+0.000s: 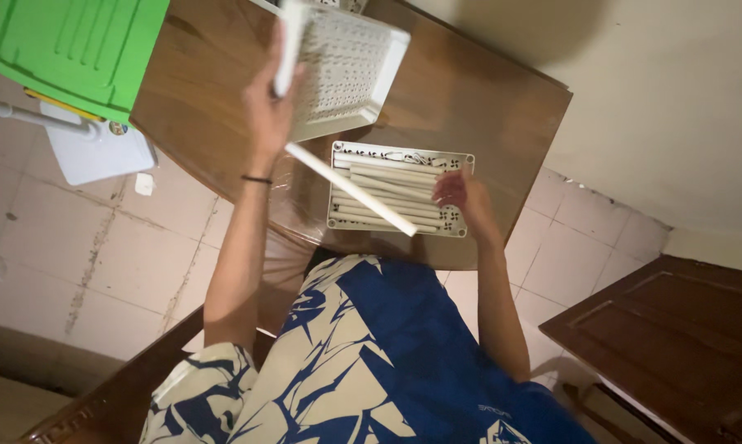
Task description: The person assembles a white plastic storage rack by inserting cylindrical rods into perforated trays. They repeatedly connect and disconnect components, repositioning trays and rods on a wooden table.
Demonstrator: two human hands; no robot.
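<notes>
Your left hand [266, 103] is raised above the brown wooden table [470, 90], its fingers curled around the edge of a white perforated plastic panel [342, 70] that is tilted up off the tabletop. A long white plastic rod [350, 190] slants from just below that hand toward your body, crossing the near left corner of the flat white rectangular plastic tray [400, 191]; whether the left fingers also pinch its upper end, you cannot tell from here. That tray lies flat on the table just nearer to you than the raised panel, and several more white rods [387, 205] lie side by side in it. Your right hand [463, 196] rests on the tray's right end, fingers bent loosely and touching the rods there. Beyond the table's left edge a green plastic lid [75, 49] sits above the tiled floor [116, 255].
</notes>
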